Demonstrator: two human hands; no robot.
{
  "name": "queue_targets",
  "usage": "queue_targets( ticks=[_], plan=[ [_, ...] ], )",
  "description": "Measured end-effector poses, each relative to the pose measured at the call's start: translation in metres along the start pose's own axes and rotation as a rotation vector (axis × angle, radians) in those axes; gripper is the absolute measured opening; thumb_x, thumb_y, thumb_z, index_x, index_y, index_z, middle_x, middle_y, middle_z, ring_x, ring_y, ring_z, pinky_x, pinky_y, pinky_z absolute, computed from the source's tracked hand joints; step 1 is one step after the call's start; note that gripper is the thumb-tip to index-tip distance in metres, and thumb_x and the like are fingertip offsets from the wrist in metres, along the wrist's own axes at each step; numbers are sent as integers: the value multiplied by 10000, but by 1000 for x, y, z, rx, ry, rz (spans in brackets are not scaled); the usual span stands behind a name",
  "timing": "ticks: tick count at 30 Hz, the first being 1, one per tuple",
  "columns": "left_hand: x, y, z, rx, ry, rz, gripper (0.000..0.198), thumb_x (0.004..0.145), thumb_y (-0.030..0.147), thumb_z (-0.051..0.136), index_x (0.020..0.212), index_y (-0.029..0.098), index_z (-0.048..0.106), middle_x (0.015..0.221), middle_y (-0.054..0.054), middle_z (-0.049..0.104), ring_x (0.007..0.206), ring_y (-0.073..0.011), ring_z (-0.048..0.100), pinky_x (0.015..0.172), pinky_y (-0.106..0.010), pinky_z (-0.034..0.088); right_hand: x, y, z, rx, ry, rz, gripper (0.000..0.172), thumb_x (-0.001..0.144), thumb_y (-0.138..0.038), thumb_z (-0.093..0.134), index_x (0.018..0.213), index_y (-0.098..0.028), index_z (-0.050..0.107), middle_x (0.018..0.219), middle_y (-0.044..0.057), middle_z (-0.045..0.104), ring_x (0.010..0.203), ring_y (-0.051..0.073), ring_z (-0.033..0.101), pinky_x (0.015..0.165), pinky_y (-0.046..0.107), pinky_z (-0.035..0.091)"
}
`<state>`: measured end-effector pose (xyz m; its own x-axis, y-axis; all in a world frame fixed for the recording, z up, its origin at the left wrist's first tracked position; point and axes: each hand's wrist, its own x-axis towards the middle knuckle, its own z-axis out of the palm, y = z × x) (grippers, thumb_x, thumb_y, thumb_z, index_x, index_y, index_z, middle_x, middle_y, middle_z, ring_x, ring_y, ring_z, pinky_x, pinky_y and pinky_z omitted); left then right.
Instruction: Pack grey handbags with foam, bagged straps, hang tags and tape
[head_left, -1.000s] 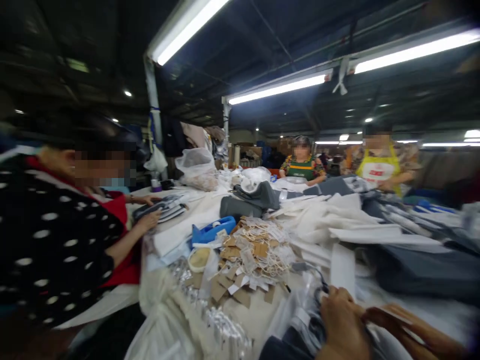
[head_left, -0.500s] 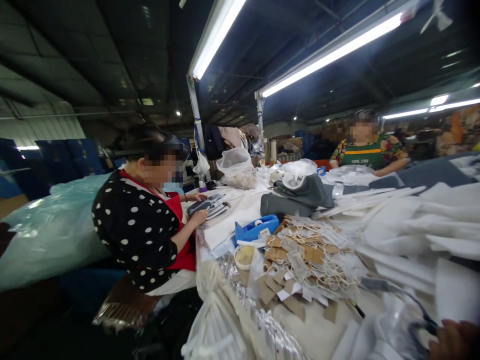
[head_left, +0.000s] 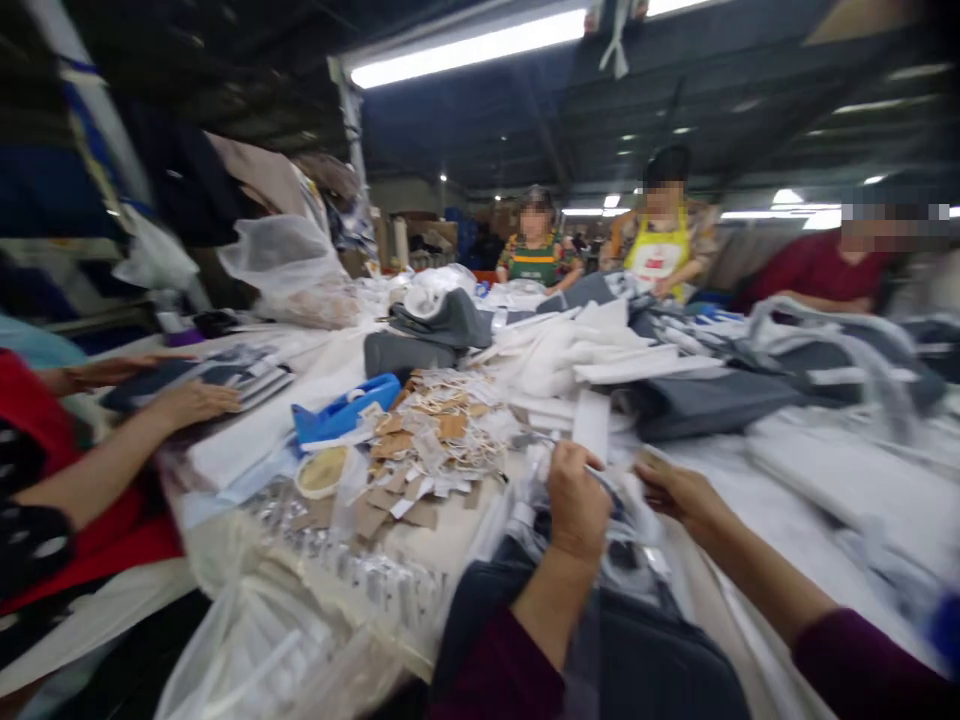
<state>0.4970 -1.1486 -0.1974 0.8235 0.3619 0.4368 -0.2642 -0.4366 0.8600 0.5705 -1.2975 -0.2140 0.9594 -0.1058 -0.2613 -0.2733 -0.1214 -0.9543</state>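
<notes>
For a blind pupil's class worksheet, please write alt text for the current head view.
A person's left hand and right hand work by a dark fabric item at a cluttered table. To the left lie a blue tape dispenser and a heap of cardboard pieces; co-workers are nearby.

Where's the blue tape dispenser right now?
The dispenser is left of centre in the head view, beside the brown card pile, left of the person's left hand.

A bright tube light (head_left: 469, 49) meets a pale post (head_left: 352, 130) beneath a dark ceiling (head_left: 225, 60).
</notes>
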Motion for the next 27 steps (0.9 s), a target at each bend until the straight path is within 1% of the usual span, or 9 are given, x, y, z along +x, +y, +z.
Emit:
queue_targets(
  ticks=[4, 7, 9, 11, 13, 15, 20, 23, 27],
  plan=[
    [9, 0, -5, -82, 66, 43, 327, 676, -101, 381, 653, 177, 552, 788, -50, 557, 826, -184, 552, 822, -311, 433, 0, 5, -15, -75, 116, -13, 89, 747, -178, 655, 797, -112, 621, 662, 78, 659, 605, 189, 641, 622, 344, 572],
    [10, -1, -7, -88, 65, 53, 328, 667, -95, 376, 652, 183, 549, 777, -41, 558, 817, -186, 550, 820, -313, 424, -26, 3, -22, -143, 207, -117, 240, 746, -169, 603, 969, -83, 629, 940, 154, 679, 847, 252, 666, 837, 444, 549],
    [8, 0, -8, -88, 69, 50, 329, 662, -91, 377, 651, 186, 554, 770, -36, 557, 810, -186, 547, 813, -313, 420, -61, 5, -23, -238, 241, -280, 357, 746, -176, 601, 1096, -113, 617, 1157, 153, 620, 1077, 274, 595, 1009, 471, 447],
    [7, -1, -8, -113, 65, 39, 331, 668, -84, 376, 648, 187, 564, 767, -31, 556, 807, -184, 541, 819, -315, 414, -105, 14, -17, -437, 188, -569, 399, 783, -183, 574, 1181, -174, 605, 1280, 107, 564, 1223, 262, 495, 1093, 457, 364],
    [7, -3, -7, -186, 54, 5, 320, 677, -68, 388, 637, 187, 577, 764, -27, 557, 810, -181, 534, 844, -323, 407, -149, 29, -4, -699, 102, -889, 407, 860, -184, 495, 1259, -207, 572, 1339, 84, 542, 1274, 247, 453, 1081, 444, 381],
    [9, -7, -5, -270, 41, -39, 291, 673, -43, 414, 628, 184, 590, 758, -23, 561, 808, -176, 534, 866, -330, 409, -181, 46, 12, -894, 86, -1094, 428, 896, -183, 462, 1318, -196, 533, 1369, 80, 536, 1283, 245, 453, 1060, 427, 406],
    [13, -4, -5, -433, -54, -108, 176, 670, 62, 468, 691, 160, 613, 734, -28, 618, 741, -161, 597, 763, -309, 499, -201, 70, 34, -1088, 225, -1258, 391, 938, -210, 439, 1309, -162, 551, 1355, 79, 566, 1264, 234, 492, 1067, 403, 398],
    [4, 4, -37, -508, -101, -109, 149, 729, 161, 493, 780, 151, 633, 802, -48, 665, 777, -169, 633, 772, -316, 525, -197, 70, 33, -1111, 243, -1247, 382, 948, -235, 438, 1304, -173, 560, 1356, 68, 567, 1259, 227, 501, 1061, 388, 409],
    [-28, -2, -116, -233, -10, -55, 169, 788, 268, 543, 887, 175, 643, 924, -54, 659, 873, -191, 626, 848, -348, 501, -197, 70, 29, -1136, 195, -1217, 398, 946, -240, 450, 1330, -182, 539, 1386, 63, 540, 1276, 232, 484, 1082, 395, 397]
  ],
)
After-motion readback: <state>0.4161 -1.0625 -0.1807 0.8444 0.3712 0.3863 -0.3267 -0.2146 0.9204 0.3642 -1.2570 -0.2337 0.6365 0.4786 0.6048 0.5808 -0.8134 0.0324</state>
